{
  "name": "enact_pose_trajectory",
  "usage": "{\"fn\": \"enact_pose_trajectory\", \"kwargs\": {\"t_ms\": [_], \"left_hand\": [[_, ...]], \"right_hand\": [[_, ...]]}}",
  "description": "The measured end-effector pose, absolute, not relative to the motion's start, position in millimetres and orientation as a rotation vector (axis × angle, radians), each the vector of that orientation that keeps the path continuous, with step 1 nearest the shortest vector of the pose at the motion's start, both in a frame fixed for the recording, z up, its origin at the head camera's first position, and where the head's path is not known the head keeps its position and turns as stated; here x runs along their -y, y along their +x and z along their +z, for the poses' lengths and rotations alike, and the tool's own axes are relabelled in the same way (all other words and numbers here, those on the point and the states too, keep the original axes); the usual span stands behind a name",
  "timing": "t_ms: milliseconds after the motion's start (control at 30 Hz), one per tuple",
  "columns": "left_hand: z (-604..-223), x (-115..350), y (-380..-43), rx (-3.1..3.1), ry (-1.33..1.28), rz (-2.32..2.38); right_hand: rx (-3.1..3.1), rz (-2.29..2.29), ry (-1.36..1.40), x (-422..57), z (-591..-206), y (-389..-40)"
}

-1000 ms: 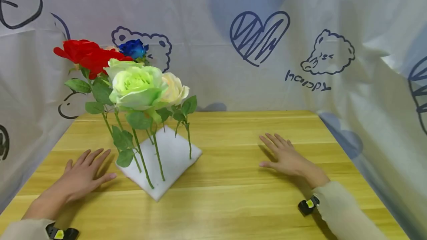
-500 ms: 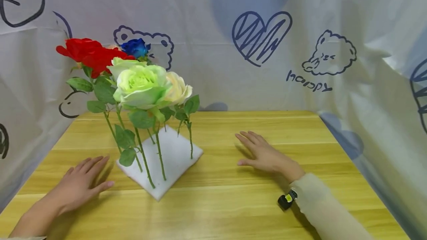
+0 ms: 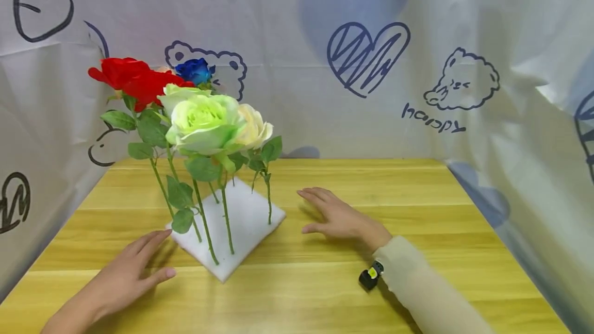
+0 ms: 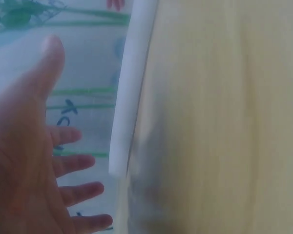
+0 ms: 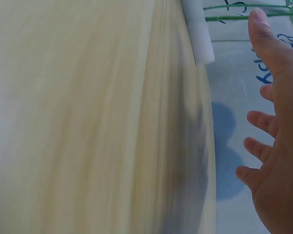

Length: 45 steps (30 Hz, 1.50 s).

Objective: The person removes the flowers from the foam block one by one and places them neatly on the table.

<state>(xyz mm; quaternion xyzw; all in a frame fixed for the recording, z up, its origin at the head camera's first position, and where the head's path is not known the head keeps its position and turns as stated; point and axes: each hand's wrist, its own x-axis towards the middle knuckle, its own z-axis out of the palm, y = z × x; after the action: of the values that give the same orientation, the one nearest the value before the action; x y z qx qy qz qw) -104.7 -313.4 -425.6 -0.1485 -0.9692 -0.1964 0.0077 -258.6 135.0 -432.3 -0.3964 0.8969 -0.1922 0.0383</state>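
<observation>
A white foam board (image 3: 250,205) lies turned cornerwise on the table, with several artificial roses standing upright in it. The pale green rose (image 3: 204,122) is at the front, a cream rose (image 3: 254,127) beside it, red roses (image 3: 144,84) to the left and a blue rose (image 3: 195,71) behind. My left hand (image 3: 127,274) is by the board's left corner, fingers spread and holding nothing. To the right of the board my right hand (image 3: 339,218) hovers with straight fingers, also holding nothing. In both wrist views the foam's edge (image 4: 132,87) shows beyond the fingers.
The wooden table (image 3: 371,293) carries the board on its left half. A white curtain (image 3: 287,102) with drawn hearts and bears hangs behind and along the sides. The rose heads and leaves (image 3: 150,128) rise high above the board.
My right hand has moved left across the table towards the foam board. My left hand has shifted a little right, close to the board's left corner. The head view has shifted slightly.
</observation>
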Motion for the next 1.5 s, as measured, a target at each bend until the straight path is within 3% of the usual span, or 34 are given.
{"fn": "enact_pose_trajectory", "kwargs": {"t_ms": [500,1500], "left_hand": [[-428.7,280.3,-93.9,2.991,-0.439,-0.655],[-435.8,249.2,-99.7,3.015,-0.427,-0.595]], "right_hand": [[-2.64,-0.655,-1.227,-81.6,-438.4,-261.5],[-2.534,-0.64,-1.248,-37.3,-440.9,-280.4]]}}
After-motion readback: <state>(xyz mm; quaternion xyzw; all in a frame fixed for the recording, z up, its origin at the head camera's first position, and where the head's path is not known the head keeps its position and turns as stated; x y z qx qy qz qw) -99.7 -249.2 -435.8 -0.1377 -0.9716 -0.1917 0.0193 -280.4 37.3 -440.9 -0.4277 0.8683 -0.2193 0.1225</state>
